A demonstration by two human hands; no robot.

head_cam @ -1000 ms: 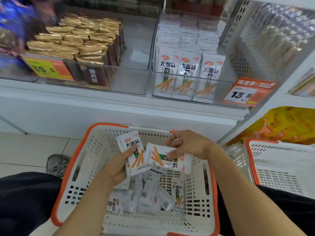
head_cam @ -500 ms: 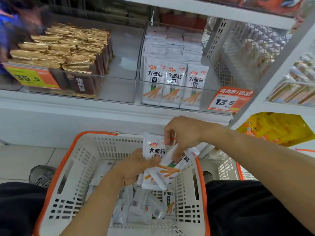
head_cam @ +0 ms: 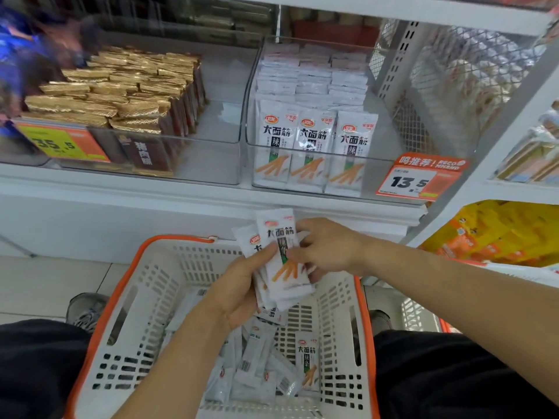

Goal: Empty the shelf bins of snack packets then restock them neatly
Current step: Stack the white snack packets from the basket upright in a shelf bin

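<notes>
Shop aisle, white shelf (head_cam: 211, 201) at chest height, tiled floor below. On the shelf, the clear bin (head_cam: 375, 173) at right holds rows of white snack packets standing upright, fronts facing out, with a price tag (head_cam: 420, 176) clipped to its right front corner. A white basket (head_cam: 145, 297) with orange rim sits between the knees; loose packets (head_cam: 257, 370) lie jumbled on its floor. The left hand (head_cam: 239, 285) grips a small stack of packets (head_cam: 284, 261), thumb across the front; the right hand (head_cam: 326, 249) pinches the stack's upper right edge, squaring it. Change over the last second: the two separate packets, then held low over the basket, are now gathered into one aligned stack and raised toward the shelf edge. Judgement: restocking phase, next batch nearly ready for the bin; many packets remain in the basket. The neighbouring bin (head_cam: 217, 164) of gold-wrapped packets (head_cam: 121, 92) is part full.
</notes>
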